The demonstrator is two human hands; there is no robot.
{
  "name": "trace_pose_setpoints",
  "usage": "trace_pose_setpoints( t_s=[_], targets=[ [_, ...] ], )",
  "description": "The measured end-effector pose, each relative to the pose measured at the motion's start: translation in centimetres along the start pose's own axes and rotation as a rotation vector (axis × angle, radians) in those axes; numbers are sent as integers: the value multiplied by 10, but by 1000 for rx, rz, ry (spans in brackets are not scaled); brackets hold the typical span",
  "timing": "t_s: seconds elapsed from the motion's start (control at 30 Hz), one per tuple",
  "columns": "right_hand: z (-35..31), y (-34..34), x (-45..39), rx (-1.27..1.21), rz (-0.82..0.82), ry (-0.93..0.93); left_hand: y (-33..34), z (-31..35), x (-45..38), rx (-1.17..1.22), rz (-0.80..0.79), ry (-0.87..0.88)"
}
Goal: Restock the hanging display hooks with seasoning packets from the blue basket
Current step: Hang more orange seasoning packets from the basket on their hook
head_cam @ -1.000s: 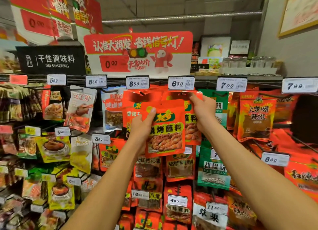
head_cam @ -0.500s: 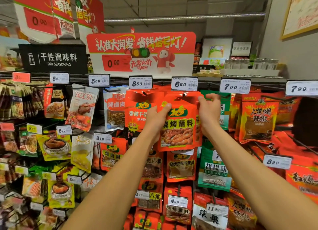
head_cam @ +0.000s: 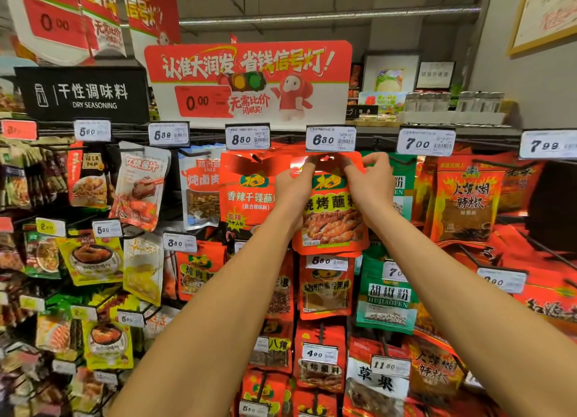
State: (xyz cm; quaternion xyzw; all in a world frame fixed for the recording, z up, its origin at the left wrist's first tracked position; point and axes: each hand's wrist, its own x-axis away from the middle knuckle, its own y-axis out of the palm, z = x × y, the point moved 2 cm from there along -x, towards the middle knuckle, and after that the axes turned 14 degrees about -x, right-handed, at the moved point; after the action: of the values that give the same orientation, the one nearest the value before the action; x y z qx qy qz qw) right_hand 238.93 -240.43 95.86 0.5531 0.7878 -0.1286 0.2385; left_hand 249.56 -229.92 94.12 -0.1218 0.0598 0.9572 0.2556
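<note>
An orange-red seasoning packet (head_cam: 331, 216) with a picture of grilled skewers is held up at the top row, right under the 6.30 price tag (head_cam: 330, 138). My left hand (head_cam: 295, 185) pinches its upper left corner and my right hand (head_cam: 370, 180) pinches its upper right corner, either side of the hang hole. The hook itself is mostly hidden behind the tag and my fingers. More packets of the same kind hang behind it. The blue basket is out of view.
Hanging rows of seasoning packets fill the wall: a red packet under the 8.50 tag (head_cam: 247, 138) to the left, green pepper packets (head_cam: 387, 294) and red chilli packets (head_cam: 465, 198) to the right. A red promotional sign (head_cam: 249, 79) stands above.
Both hands have lifted the packet up and right from chest height to the 6.30 hook, and shifted their grip from its sides to its top corners.
</note>
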Motion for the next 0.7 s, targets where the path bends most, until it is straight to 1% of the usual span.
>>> trace_pose_setpoints(
  t_s=[0.17,0.3,0.43,0.53,0.6,0.7],
  targets=[
    [4,-1,4,-3,0,-33,1,-1,1,-22,49,-14],
    [6,0,7,-29,16,-33,0,0,5,-21,36,-21],
    [7,3,8,-42,52,-30,0,7,7,-124,93,-25],
    [9,4,8,-50,55,-26,-1,11,8,-128,87,-35],
    [11,4,6,-55,77,-24,0,13,9,-175,126,-18],
    [13,2,6,-82,119,21,2,16,12,-306,233,72]
  ],
)
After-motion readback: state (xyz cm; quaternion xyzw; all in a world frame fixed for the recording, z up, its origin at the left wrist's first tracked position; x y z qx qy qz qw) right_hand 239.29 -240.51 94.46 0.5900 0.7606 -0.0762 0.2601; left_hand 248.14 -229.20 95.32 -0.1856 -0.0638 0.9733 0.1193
